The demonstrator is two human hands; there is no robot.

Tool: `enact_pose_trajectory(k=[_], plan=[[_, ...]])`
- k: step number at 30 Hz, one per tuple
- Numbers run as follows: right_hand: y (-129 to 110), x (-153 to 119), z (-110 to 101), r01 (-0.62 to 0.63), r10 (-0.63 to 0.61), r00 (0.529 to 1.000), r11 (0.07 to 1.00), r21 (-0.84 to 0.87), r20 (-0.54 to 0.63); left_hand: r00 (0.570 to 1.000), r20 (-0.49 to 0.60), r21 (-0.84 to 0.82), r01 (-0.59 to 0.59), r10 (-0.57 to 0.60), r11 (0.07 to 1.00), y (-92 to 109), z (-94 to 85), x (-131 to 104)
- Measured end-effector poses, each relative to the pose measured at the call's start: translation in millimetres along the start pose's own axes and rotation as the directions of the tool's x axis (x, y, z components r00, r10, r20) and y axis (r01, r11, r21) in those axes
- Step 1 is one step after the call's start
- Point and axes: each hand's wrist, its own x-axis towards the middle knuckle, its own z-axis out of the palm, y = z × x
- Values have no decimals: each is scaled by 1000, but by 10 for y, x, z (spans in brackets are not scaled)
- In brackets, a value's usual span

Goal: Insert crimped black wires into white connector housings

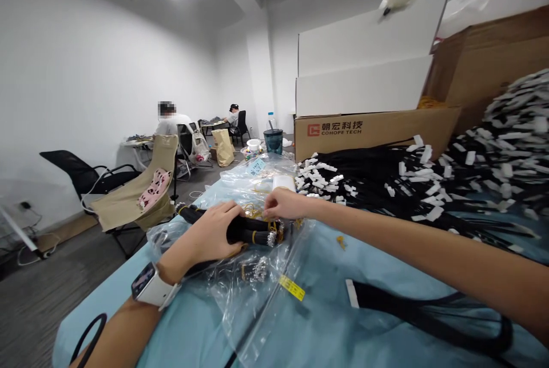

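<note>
Under my left hand, which wears a white watch, lies a bundle of black cables. Its fingers wrap over the bundle from the left. Silvery metal tips show at the bundle's right end. My right hand reaches in there, finger and thumb pinched on a thin yellow rubber band. More cables with metal tips lie below, in or under a clear plastic bag. A yellow label is on the plastic.
Black cables with white connectors are heaped at the right, before a cardboard box. A flat black cable and loose rubber bands lie on the blue cloth. A cup stands behind; two people sit farther back.
</note>
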Motion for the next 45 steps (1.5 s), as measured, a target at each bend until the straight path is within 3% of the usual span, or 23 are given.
enact_pose_trajectory(k=[3, 6, 8, 11, 15, 20, 24, 32, 40, 45], plan=[[41, -101, -16, -70, 62, 983, 997, -37, -170, 1000, 11, -11, -17, 17, 1000, -3, 30, 16], [-81, -244, 3, -55, 37, 951, 997, -50, -306, 1000, -12, 5, -3, 3, 1000, 2, 62, 33], [-190, -302, 23, 12, -21, 963, 999, -35, -268, 999, -31, 19, 12, -12, 1000, 8, 82, 43], [-270, -309, 41, 99, -98, 991, 995, 12, -94, 998, -52, 21, 23, -22, 1000, 15, 99, 50], [-164, -231, 14, 109, -110, 994, 989, 103, 6, 997, -75, -16, -1, 0, 1000, 14, 41, 21], [8, -185, -75, 110, -120, 992, 959, 261, 24, 993, -110, -58, -56, 49, 997, 52, -108, 70], [26, -226, -200, 96, -109, 994, 916, 390, 11, 998, -36, -22, -57, 57, 998, 107, -92, 288], [98, -390, -556, 82, -18, 992, 847, 525, -127, 996, -85, 24, -28, 30, 999, 121, -190, 606], [314, -534, -598, 83, 59, 933, 924, 374, -354, 993, -109, -3, 37, -37, 999, 105, -119, 640], [269, -674, -505, 176, -79, 862, 973, 151, -501, 974, -193, -88, 106, -121, 991, 83, -81, 665]])
